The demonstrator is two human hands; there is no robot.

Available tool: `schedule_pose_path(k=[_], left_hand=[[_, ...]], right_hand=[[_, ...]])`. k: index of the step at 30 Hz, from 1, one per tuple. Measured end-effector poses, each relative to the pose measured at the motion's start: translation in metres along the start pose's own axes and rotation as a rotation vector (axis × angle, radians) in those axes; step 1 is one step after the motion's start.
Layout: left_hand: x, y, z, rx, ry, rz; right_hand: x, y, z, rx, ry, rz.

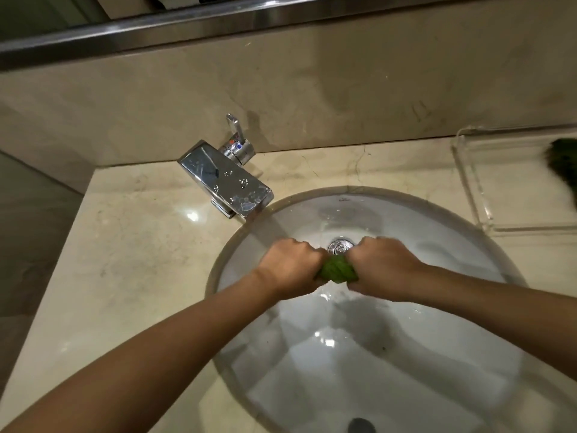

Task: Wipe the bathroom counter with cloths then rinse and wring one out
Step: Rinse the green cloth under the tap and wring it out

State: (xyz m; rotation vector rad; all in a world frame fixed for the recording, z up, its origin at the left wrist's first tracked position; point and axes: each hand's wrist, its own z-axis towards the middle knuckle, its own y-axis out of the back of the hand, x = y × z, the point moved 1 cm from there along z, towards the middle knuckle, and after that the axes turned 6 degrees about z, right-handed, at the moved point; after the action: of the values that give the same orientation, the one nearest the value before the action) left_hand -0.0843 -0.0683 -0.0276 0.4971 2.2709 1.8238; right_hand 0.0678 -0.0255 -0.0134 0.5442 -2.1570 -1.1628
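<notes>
A green cloth (336, 270) is bunched and twisted into a tight roll over the white sink basin (437, 354). My left hand (290, 264) grips its left end and my right hand (384, 267) grips its right end, fists close together just in front of the chrome drain (340, 246). Most of the cloth is hidden inside my fists. A second dark green cloth (562, 160) shows at the right edge, lying in a clear tray (474, 195). The beige marble counter (131, 260) surrounds the basin.
A chrome faucet (228, 185) with a single lever handle (235, 132) stands behind the basin at the left; no water stream is visible. A marble backsplash and a metal-framed mirror edge (187, 29) rise behind. The counter's left edge drops off near the wall.
</notes>
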Motion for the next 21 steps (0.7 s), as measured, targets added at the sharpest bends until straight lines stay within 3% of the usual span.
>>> schedule_pose_path(k=[2,5,7,10,12,15,19,21], left_hand=[[-0.013,-0.005,-0.002,0.188,0.191,-0.336],[-0.021,-0.006,-0.004,0.303,0.356,-1.093],[-0.023,-0.002,-0.007,0.359,0.354,-1.454],[-0.025,0.005,-0.010,0.442,0.267,-1.742],[-0.020,0.007,-0.013,0.470,0.225,-1.741],[-0.003,0.010,-0.016,0.429,0.183,-1.353],[0.017,0.012,-0.014,0.414,0.147,-0.951],[0.021,0.009,-0.011,0.303,0.119,-0.741]], right_hand=[[-0.006,-0.002,0.008,-0.153,0.201,-0.359],[-0.021,-0.006,0.014,-0.368,0.331,-0.410],[-0.024,-0.001,0.016,-0.572,0.413,-0.403],[-0.021,0.009,0.017,-0.803,0.473,-0.388],[-0.017,0.011,0.013,-0.775,0.489,-0.318],[-0.013,0.007,0.000,-0.414,0.328,-0.106],[-0.023,0.015,-0.019,0.216,0.071,0.641],[-0.029,0.022,-0.023,0.262,0.032,0.931]])
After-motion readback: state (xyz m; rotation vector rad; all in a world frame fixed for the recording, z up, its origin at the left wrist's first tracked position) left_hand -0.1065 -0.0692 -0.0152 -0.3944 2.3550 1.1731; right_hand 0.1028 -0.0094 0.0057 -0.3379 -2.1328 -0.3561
